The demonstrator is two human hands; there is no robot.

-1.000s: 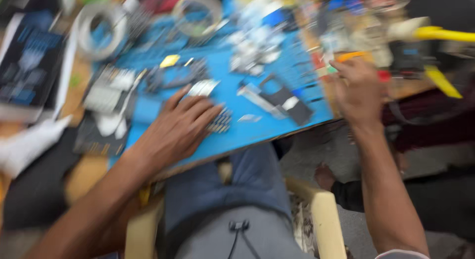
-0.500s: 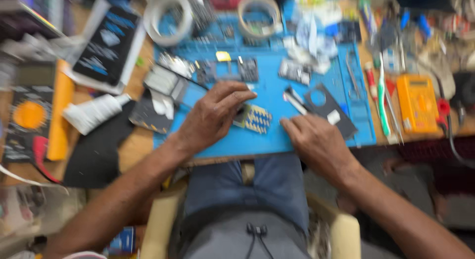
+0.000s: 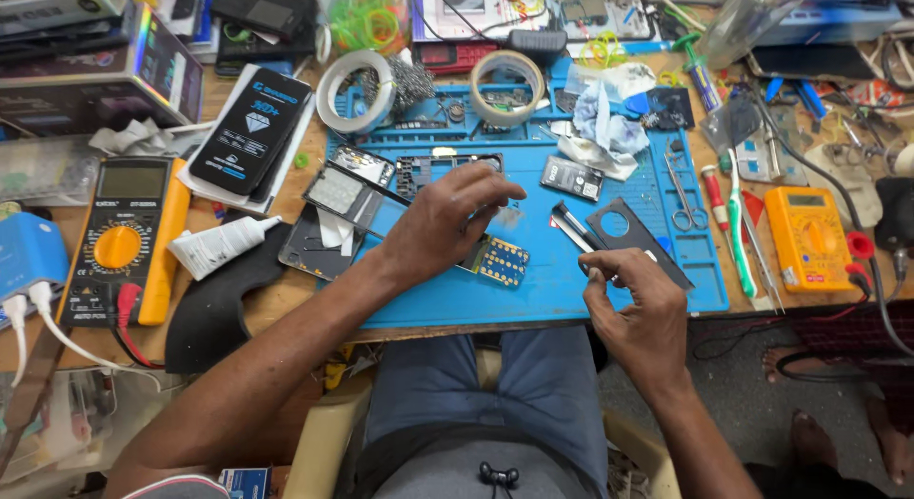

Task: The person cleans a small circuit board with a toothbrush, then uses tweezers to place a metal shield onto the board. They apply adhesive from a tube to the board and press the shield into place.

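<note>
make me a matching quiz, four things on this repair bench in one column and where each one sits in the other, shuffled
Things:
1. small circuit board with gold contacts
2. white squeeze tube
3. steel scissors
4. large orange and black multimeter

Places:
A. right part of the blue work mat
B. far left of the bench, beside a blue box
C. just beyond the left hand
D. off the mat's left edge, on a black pad

Pairs: 1-C, 2-D, 3-A, 4-B
</note>
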